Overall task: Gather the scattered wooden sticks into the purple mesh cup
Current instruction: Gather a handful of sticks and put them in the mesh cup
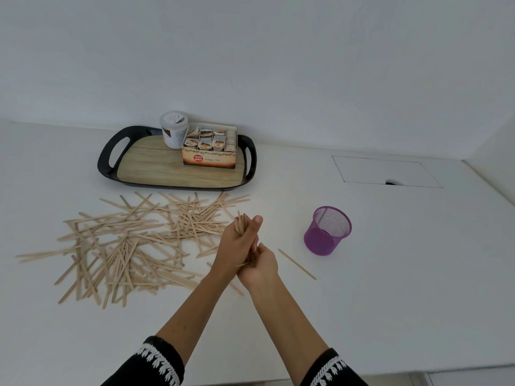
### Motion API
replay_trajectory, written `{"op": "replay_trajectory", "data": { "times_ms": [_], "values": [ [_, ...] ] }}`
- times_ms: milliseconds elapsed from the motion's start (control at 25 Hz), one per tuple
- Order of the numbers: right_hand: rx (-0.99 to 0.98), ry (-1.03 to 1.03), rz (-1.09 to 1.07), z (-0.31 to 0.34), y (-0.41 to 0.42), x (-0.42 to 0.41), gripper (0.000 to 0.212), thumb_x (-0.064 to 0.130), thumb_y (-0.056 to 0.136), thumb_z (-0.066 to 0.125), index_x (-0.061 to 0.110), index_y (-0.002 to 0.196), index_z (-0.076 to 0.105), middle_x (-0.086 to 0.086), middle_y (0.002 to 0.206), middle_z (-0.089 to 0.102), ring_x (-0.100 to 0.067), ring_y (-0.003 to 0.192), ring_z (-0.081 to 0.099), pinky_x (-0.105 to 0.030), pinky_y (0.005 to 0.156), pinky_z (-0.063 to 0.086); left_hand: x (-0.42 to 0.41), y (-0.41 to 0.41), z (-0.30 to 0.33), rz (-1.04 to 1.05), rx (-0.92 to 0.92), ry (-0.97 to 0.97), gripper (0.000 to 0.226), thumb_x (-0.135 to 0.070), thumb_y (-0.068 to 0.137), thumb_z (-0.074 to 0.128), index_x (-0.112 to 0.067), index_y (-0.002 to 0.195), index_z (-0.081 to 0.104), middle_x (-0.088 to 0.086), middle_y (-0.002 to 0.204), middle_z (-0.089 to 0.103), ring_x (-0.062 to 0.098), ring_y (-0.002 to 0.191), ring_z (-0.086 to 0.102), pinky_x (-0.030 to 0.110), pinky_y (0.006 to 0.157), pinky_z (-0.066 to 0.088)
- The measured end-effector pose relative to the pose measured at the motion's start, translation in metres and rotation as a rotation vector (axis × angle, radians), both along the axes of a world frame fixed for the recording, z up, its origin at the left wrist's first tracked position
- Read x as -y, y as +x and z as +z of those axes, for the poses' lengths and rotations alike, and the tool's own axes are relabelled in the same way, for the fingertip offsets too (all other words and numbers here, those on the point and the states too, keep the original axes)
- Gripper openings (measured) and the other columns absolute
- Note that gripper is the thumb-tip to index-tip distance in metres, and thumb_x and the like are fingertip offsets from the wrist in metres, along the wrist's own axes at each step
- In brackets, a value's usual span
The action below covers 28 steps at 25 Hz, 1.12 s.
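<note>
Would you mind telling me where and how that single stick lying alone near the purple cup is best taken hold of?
Pinch the lone stick near its middle, across its narrow width, coming straight down from above. It lies flat on the table, clear of the pile and the cup, so its long edges are free. It looks thin, so tipping one end up first would probably help.

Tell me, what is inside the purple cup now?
The cup looks empty: only its mesh wall shows through the open top. Its bottom is hidden by the near wall. A bundle of sticks is in both hands, not in it.
</note>
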State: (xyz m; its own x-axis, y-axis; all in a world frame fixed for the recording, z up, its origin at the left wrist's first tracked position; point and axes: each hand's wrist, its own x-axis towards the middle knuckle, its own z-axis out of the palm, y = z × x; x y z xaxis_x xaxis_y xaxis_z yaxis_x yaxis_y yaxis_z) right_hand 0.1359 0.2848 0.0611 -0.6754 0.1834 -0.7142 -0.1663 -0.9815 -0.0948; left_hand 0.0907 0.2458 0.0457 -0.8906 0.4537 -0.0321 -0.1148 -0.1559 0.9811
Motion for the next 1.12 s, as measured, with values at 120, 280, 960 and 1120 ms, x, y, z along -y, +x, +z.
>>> {"op": "replay_trajectory", "data": {
  "times_ms": [120,280,960,1120],
  "values": [
    [-0.025,-0.1,-0.092,0.001,-0.001,-0.001,0.036,0.023,0.099,0.038,0.007,0.069,0.05,-0.008,0.052,0.056,-0.018,0.068,0.053,-0.033,0.063,0.043,-0.002,0.008,0.0,-0.042,0.021,-0.026,0.056,-0.05,0.08,0.063,-0.002,0.057,0.047,0.01,0.05,0.049,0.019,0.05,0.045,0.028,0.054,0.041],
    [0.038,0.251,-0.049,-0.019,-0.003,-0.001,0.042,0.06,0.083,0.056,0.019,0.071,0.053,0.004,0.057,0.057,-0.008,0.056,0.058,-0.024,0.055,0.048,-0.001,0.014,0.005,-0.124,0.047,0.039,0.039,-0.037,0.082,0.064,-0.012,0.055,0.051,0.007,0.053,0.051,0.019,0.055,0.047,0.029,0.06,0.039],
    [0.0,0.503,-0.24,0.035,-0.013,-0.072,0.034,0.026,0.095,0.05,0.015,0.064,0.041,0.005,0.044,0.038,-0.007,0.03,0.028,-0.018,0.03,0.024,-0.006,0.048,0.02,0.102,0.259,0.456,0.065,-0.058,0.096,0.025,-0.007,0.112,0.061,0.01,0.123,0.065,0.023,0.121,0.056,0.039,0.102,0.038],
    [-0.081,1.02,-0.253,0.056,-0.007,-0.068,0.041,0.029,0.097,0.05,0.013,0.06,0.043,-0.001,0.048,0.04,-0.011,0.033,0.028,-0.019,0.034,0.022,-0.018,0.039,0.019,0.233,0.669,0.512,0.058,-0.044,0.102,0.024,-0.002,0.118,0.061,0.013,0.115,0.068,0.026,0.113,0.061,0.039,0.092,0.048]
  ]
}}
